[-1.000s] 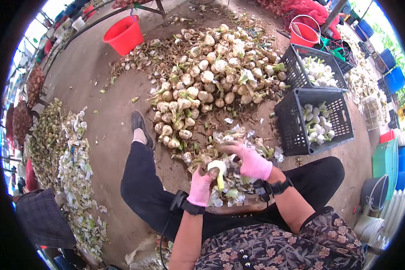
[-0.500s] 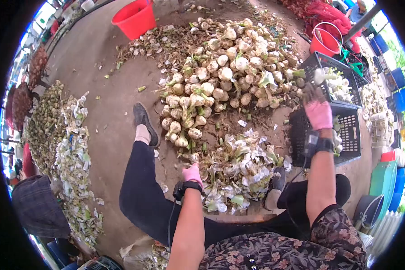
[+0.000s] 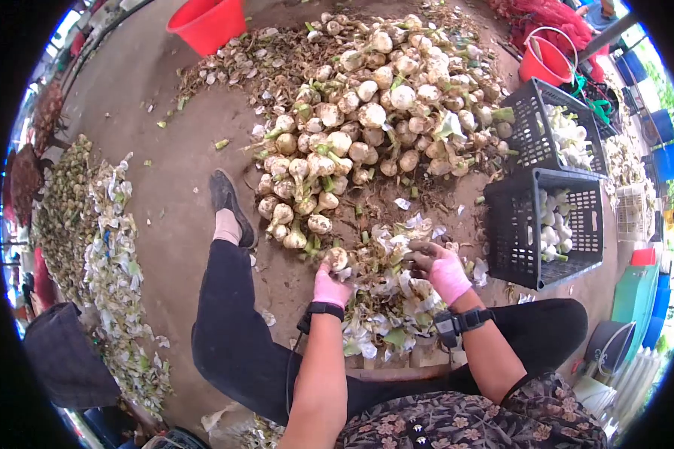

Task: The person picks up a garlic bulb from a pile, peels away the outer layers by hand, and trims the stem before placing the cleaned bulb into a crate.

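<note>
My left hand [image 3: 332, 284], in a pink glove with bare fingertips, is closed around a garlic bulb [image 3: 338, 259]. My right hand [image 3: 439, 271], gloved the same way, has its fingers apart and nothing visible in them. It is over a heap of peeled garlic skins [image 3: 389, 307] between my legs. Just beyond, a large pile of garlic bulbs [image 3: 373, 115] with cut stems lies on the ground. To the right, a black plastic crate [image 3: 513, 232] holds cleaned white bulbs [image 3: 554, 232].
A second black crate [image 3: 528, 131] with white bulbs stands behind the first. Red buckets [image 3: 210, 28] are at the far left and far right. Along the left runs a long strip of skins [image 3: 120, 262]. Another person [image 3: 600, 16] is at the upper right.
My right hand has come from above the crates back to the left, over the skins near my left hand. The left hand, still on its bulb, has shifted slightly right and up.
</note>
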Motion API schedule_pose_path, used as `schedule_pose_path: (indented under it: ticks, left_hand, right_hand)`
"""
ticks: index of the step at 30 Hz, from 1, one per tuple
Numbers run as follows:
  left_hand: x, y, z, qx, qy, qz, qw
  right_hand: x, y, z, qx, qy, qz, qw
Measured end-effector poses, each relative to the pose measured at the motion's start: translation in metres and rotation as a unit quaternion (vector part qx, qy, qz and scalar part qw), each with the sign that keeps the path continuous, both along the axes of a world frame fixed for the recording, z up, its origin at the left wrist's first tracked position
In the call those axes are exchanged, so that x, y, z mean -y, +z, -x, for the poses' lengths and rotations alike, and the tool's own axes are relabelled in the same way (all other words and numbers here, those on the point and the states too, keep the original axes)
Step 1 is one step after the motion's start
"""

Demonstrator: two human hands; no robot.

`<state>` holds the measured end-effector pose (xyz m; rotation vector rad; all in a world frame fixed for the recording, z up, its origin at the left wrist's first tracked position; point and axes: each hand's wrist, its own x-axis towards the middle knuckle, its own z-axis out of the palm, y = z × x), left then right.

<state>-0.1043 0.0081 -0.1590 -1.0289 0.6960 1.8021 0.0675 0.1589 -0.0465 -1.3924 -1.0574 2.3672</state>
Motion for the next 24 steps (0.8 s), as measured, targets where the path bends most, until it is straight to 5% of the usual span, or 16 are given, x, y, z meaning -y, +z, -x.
schedule_pose_path:
  ticks: [2, 5, 7, 10, 11, 13, 15, 18, 24]
  left_hand:
    - [-0.004, 0.033, -0.014, -0.066, -0.077, -0.068, 0.993]
    - [-0.005, 0.072, -0.039, -0.310, -0.212, -0.044, 0.926]
    - [-0.003, 0.102, -0.052, -0.516, -0.312, 0.038, 0.797]
    - [0.003, 0.150, -0.076, -0.670, -0.354, 0.144, 0.636]
    - [0.007, 0.156, -0.083, -0.674, -0.353, 0.142, 0.634]
    - [0.014, 0.166, -0.093, -0.767, -0.347, 0.272, 0.466]
    - [0.021, 0.179, -0.096, -0.766, -0.342, 0.261, 0.478]
    - [0.027, 0.191, -0.100, -0.756, -0.334, 0.236, 0.512]
    - [0.035, 0.178, -0.100, -0.741, -0.348, 0.222, 0.530]
  right_hand:
    - [0.003, 0.007, 0.006, 0.037, 0.076, -0.144, 0.986]
    - [0.006, 0.015, 0.011, 0.084, 0.188, -0.319, 0.925]
    - [0.013, 0.028, 0.012, 0.063, 0.224, -0.362, 0.903]
    - [0.033, 0.042, 0.011, 0.053, 0.221, -0.379, 0.897]
    - [0.039, 0.044, 0.010, 0.061, 0.219, -0.401, 0.887]
    - [0.045, 0.046, 0.006, 0.076, 0.220, -0.427, 0.874]
    - [0.049, 0.049, 0.001, 0.090, 0.224, -0.454, 0.858]
    - [0.054, 0.075, -0.003, 0.014, 0.223, -0.358, 0.907]
    - [0.048, 0.110, -0.012, 0.032, 0.318, -0.385, 0.866]
